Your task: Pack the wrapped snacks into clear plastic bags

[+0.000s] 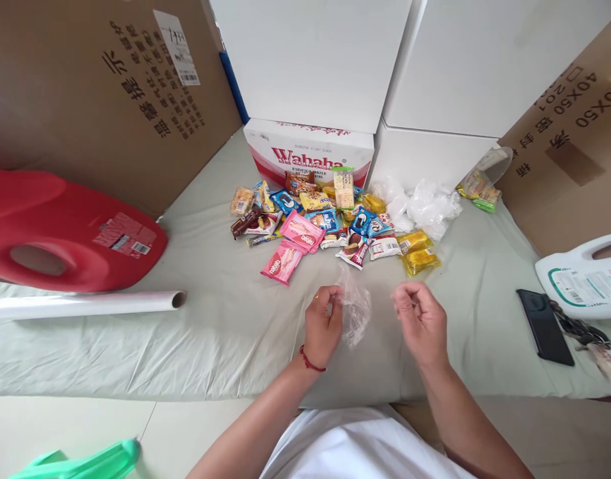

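Observation:
My left hand [324, 326], with a red string on its wrist, pinches a small clear plastic bag [356, 307] that hangs crumpled just above the pale green cloth [225, 332]. To the right, my right hand [419, 318] hovers with its fingers curled and apart from the bag, holding nothing that I can see. Beyond both hands lies a pile of wrapped snacks [330, 223]: pink wafer packs [291, 247], blue cookie packs, yellow packets [418, 253] and brown ones.
A heap of clear bags [420, 206] lies right of the snacks. A Wahaha carton [308, 154], white boxes and brown cartons stand behind. A red jug [60, 229] and white roll [86, 305] sit left; a black phone [544, 326] and white jug [585, 276] right.

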`<move>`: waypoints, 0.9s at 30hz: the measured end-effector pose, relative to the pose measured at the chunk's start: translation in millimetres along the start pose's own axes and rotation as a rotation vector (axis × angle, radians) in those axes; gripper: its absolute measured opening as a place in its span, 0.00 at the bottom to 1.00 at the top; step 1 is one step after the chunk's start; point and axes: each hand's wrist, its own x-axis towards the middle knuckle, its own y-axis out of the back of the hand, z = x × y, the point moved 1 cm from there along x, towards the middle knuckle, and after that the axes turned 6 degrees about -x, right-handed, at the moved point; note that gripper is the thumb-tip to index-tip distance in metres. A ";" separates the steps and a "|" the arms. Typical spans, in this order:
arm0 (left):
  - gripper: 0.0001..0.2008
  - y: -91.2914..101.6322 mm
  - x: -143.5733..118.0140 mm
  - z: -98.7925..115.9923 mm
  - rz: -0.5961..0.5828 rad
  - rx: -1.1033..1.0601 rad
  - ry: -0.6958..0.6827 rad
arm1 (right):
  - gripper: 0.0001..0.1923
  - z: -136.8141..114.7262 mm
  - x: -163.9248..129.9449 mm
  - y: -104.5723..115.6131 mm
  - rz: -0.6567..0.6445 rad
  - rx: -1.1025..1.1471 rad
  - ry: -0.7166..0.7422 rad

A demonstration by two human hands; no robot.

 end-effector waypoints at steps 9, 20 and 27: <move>0.09 1.6 3.2 8.0 0.048 -0.145 0.063 | 0.22 15.8 20.9 -18.6 -0.224 0.278 -0.193; 0.22 32.0 32.6 8.9 0.091 -0.627 0.529 | 0.23 62.4 39.3 28.7 -0.122 0.399 -0.400; 0.25 22.3 23.9 14.6 0.000 -0.526 0.437 | 0.18 50.8 27.0 36.8 0.152 -0.119 0.041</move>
